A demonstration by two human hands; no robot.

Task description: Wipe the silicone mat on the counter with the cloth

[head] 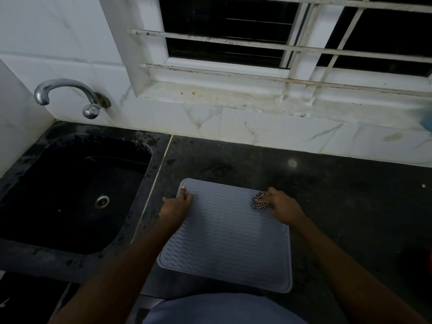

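Note:
A grey-blue silicone mat (228, 239) with wavy ridges lies flat on the black counter (339, 206), close to the front edge. My left hand (175, 205) rests on the mat's far left corner, fingers lying over its edge. My right hand (281, 205) grips a small crumpled black-and-white checked cloth (259, 202) and holds it against the mat near its far right corner.
A black sink (77, 195) with a metal drain sits left of the mat, under a chrome tap (67, 94). A white tiled wall and a barred window (280, 43) stand behind the counter. Something red (429, 265) shows at the right edge.

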